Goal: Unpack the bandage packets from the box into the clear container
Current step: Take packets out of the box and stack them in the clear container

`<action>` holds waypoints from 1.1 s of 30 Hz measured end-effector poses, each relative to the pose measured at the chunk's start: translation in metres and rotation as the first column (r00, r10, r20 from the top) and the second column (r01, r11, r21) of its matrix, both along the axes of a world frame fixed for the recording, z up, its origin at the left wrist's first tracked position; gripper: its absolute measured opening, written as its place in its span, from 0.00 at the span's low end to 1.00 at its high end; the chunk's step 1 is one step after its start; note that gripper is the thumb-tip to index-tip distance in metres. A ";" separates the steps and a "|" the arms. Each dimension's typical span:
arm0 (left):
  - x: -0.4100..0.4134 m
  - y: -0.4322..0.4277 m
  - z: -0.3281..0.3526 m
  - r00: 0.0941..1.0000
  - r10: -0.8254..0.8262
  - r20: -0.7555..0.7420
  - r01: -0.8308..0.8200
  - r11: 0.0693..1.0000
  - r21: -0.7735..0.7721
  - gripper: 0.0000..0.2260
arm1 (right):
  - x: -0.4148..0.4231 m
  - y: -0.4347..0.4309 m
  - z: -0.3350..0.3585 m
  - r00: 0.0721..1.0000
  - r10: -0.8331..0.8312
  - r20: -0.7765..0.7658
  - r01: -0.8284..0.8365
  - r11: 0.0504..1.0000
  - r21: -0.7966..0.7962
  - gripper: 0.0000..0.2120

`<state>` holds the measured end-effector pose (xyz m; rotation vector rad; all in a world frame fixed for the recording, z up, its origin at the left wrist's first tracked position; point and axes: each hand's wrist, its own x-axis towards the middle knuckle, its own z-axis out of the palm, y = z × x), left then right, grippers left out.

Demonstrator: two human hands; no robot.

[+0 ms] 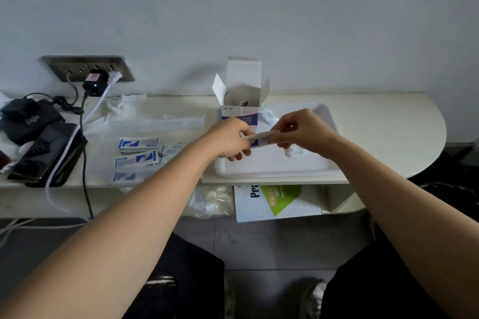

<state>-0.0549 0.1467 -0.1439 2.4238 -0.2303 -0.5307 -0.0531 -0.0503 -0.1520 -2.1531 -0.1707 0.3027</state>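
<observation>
Left hand (229, 137): fingers curled round the left end of the bundle of bandage packets (259, 136); thumb on top; held above the container's left part

Right hand (302, 132): fingertips and thumb pinch the bundle's right end; knuckles face the camera

Bundle of bandage packets: pale, flat, lying roughly level between the two hands; in the air over the container, just in front of the box

Box (239, 114): upright at the container's far left corner; top flaps spread open; blue band with print on the front; contents too dim to tell

Container (272, 172): pale shallow tray on the table (388, 116), near its front edge; something small and bluish lies inside under the right hand, too blurred to name

Loose packet (268, 115): blue-printed, tilted, just right of the box

Left of the container: three small blue-and-white cartons (138, 143) in a loose column; crumpled plastic bag (155, 123) behind them

Far left: wall socket (77, 65) with a black adapter (94, 85) plugged in; white cable (55, 166) trailing over a black case (44, 155)

Lower shelf: book (274, 202) with a green cover patch, below the container
</observation>
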 end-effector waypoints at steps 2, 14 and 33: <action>-0.001 0.019 0.016 0.999 0.010 0.041 -0.010 1.000 0.007 0.06 | -0.001 0.014 0.008 1.000 -0.012 -0.002 0.012 0.989 0.145 0.05; -0.017 0.177 0.043 0.803 0.564 0.191 -0.547 0.825 -0.138 0.03 | 0.011 0.165 0.026 0.999 -0.036 0.039 0.026 0.970 0.241 0.03; -0.031 0.224 0.014 0.735 0.618 0.279 -0.656 0.752 0.065 0.04 | 0.016 0.264 -0.017 0.961 0.182 -0.210 -0.239 0.927 -0.290 0.11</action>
